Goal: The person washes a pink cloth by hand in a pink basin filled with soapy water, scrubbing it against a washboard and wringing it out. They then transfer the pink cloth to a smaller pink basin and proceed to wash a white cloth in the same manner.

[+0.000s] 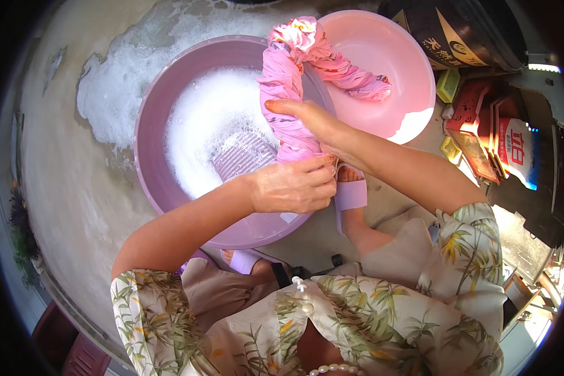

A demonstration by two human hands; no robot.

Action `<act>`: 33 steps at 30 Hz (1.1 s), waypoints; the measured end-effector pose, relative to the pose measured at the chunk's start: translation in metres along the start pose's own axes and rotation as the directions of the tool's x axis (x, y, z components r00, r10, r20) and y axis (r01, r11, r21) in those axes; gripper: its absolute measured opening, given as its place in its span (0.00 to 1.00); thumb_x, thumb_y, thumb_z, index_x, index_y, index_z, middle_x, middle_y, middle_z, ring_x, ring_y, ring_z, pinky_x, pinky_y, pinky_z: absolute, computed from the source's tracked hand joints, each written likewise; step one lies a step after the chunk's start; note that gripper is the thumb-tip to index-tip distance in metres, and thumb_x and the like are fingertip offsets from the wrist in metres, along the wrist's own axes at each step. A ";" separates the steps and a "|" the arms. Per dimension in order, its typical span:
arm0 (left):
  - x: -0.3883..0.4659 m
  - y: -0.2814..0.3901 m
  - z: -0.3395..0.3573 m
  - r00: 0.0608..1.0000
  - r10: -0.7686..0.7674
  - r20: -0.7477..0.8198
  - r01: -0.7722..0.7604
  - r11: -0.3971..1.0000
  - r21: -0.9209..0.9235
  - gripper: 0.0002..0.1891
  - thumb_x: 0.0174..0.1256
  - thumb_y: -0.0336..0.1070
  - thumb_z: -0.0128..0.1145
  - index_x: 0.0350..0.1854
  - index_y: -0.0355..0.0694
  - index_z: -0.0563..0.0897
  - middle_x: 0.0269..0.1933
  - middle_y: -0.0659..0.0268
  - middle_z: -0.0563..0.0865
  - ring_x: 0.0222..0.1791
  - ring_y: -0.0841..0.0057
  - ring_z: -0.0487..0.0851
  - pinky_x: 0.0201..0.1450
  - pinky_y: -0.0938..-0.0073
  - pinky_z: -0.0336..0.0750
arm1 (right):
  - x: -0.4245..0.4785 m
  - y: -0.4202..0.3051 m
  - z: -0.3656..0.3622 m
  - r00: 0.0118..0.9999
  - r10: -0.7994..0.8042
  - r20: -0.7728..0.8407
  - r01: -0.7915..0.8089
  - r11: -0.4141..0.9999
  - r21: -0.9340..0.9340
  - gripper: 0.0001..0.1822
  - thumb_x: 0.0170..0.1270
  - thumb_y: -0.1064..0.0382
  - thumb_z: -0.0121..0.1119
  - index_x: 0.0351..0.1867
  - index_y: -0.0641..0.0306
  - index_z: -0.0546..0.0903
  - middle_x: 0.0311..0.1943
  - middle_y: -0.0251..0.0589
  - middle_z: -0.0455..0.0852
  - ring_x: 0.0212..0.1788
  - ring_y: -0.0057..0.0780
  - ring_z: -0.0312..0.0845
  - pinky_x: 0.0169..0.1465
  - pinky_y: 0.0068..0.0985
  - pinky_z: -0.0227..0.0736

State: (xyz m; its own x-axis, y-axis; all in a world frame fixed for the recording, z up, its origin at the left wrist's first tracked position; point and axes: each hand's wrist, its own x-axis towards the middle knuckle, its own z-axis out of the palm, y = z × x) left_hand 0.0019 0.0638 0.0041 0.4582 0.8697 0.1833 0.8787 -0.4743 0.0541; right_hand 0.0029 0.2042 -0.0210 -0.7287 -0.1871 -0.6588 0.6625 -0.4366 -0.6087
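A twisted rope of wet pink patterned cloth (282, 80) is gripped by both my hands. My left hand (298, 185) is closed round its near end, over the rim of the purple basin (152, 155). Just beyond it, my right hand (312, 120) wraps the cloth with the thumb lying along it. From there the cloth bends over, and its far end hangs into a pink basin (376, 42). White suds (202, 113) fill much of the purple basin's floor. A ribbed washboard (244, 155) shows through the foam, below and left of the cloth.
Foamy water (117, 98) lies on the concrete floor at the left. Beyond the pink basin stands a black bucket (456, 37) bearing writing. On the right are a red box (467, 110), a printed detergent bag (517, 150) and a yellow-green bar (448, 85). My slippered foot (351, 192) is beside the purple basin.
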 end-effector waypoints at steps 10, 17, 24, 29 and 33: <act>-0.045 0.032 0.027 -0.138 -0.949 0.284 -0.190 -0.256 -0.948 0.34 0.69 0.60 0.48 0.69 0.40 0.67 0.73 0.50 0.59 0.71 0.52 0.62 0.69 0.53 0.64 | 0.004 -0.008 0.035 0.989 -0.132 -0.062 0.145 0.926 0.349 0.16 0.63 0.46 0.59 0.37 0.56 0.79 0.28 0.34 0.81 0.28 0.26 0.78 0.35 0.28 0.76; -0.036 0.045 0.014 0.079 -0.488 0.869 -0.596 -0.722 -0.351 0.36 0.72 0.64 0.39 0.70 0.40 0.65 0.67 0.50 0.69 0.58 0.56 0.77 0.63 0.49 0.72 | 0.027 0.005 0.026 0.914 -0.390 -0.109 0.398 0.813 0.426 0.23 0.64 0.42 0.57 0.31 0.62 0.78 0.22 0.41 0.81 0.27 0.34 0.82 0.36 0.32 0.80; -0.043 0.020 -0.006 0.082 -0.857 0.509 -0.732 -0.398 -0.553 0.39 0.69 0.69 0.41 0.71 0.43 0.64 0.69 0.60 0.71 0.68 0.61 0.69 0.64 0.49 0.70 | 0.029 0.012 0.028 0.878 -0.469 -0.097 0.458 0.763 0.457 0.17 0.66 0.48 0.58 0.37 0.62 0.78 0.27 0.39 0.82 0.28 0.30 0.82 0.39 0.30 0.81; -0.026 0.027 0.033 -0.018 -0.882 0.470 -0.706 -0.321 -0.631 0.40 0.67 0.72 0.39 0.73 0.49 0.61 0.72 0.61 0.66 0.71 0.59 0.65 0.71 0.45 0.59 | 0.028 0.017 0.023 0.865 -0.481 -0.144 0.493 0.759 0.426 0.16 0.64 0.51 0.61 0.43 0.62 0.77 0.31 0.37 0.81 0.29 0.26 0.81 0.34 0.27 0.80; 0.005 0.033 0.051 0.031 -0.839 0.543 -0.938 -0.212 -0.274 0.40 0.63 0.73 0.46 0.73 0.55 0.62 0.73 0.63 0.64 0.72 0.56 0.63 0.70 0.42 0.59 | 0.028 0.011 0.027 0.857 -0.492 -0.154 0.512 0.777 0.367 0.19 0.65 0.47 0.58 0.39 0.62 0.77 0.26 0.40 0.81 0.28 0.29 0.81 0.35 0.28 0.79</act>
State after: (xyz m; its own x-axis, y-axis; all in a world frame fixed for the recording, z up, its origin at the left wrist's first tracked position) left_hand 0.0397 0.0593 -0.0438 -0.6509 0.4989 -0.5723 -0.6526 -0.7528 0.0859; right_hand -0.0145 0.1705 -0.0343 -0.9235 0.1900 -0.3333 0.0777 -0.7582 -0.6474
